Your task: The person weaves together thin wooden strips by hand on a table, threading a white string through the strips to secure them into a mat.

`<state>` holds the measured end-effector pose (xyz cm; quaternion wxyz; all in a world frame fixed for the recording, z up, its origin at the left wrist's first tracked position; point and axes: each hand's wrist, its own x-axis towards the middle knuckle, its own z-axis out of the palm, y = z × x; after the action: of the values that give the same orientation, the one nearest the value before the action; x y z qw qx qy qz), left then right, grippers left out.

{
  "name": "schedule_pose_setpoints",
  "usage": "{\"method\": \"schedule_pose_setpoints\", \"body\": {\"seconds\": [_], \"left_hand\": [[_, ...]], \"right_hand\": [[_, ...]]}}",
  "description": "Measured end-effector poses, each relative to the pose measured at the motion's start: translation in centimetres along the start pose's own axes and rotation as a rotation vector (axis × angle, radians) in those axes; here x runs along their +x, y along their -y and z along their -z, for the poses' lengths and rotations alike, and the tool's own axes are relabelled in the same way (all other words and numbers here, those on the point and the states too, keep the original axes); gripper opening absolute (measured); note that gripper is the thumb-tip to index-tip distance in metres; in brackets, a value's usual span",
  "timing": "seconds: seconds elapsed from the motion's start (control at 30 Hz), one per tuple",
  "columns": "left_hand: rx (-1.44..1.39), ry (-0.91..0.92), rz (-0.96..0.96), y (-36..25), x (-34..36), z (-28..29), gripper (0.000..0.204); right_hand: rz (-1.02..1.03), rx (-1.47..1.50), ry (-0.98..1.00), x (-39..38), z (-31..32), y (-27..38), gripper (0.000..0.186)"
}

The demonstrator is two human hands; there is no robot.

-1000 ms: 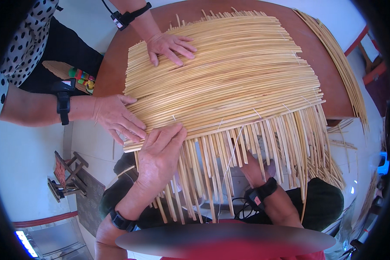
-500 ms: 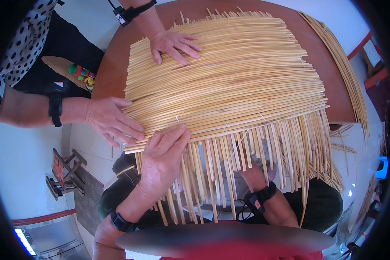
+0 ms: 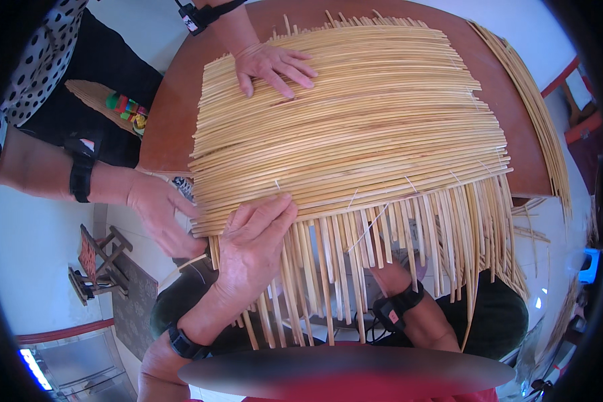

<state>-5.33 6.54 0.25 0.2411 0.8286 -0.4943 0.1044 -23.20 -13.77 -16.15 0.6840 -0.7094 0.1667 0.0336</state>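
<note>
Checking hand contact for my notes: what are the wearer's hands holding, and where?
Left hand lies flat on the woven reed mat at its near edge, gripping nothing. Right hand is under the hanging strips; its hold cannot be told.

I see no packages, signs or screens. The only label-like thing is a small white patch (image 3: pixel 191 20) on a black wrist strap, up beyond my left hand (image 3: pixel 251 251), on another person's forearm.

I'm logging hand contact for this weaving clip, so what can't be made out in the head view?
- Right hand: under the pale woven bamboo-strip mat; fingers hidden by hanging strips, grip unreadable.
- Round brown wooden table: mostly covered by the mat.
- Left hand: palm side hidden, pressed on the mat's edge.
- Picture rim: dark fisheye border cuts off the surroundings.
</note>
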Motion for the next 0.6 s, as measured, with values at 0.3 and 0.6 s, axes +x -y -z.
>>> {"method": "schedule_pose_setpoints", "body": {"seconds": [0.3,0.6], "left_hand": [[-0.001,-0.011,0.012,0.1,0.0,-0.1,0.038],[-0.017,-0.005,0.013,0.2,0.1,0.0,0.039]], "right_hand": [[0.014,-0.013,-0.063,0.9,1.6,0.2,0.028],[0.011,-0.054,-0.042,0.2,0.8,0.1,0.028]]}}
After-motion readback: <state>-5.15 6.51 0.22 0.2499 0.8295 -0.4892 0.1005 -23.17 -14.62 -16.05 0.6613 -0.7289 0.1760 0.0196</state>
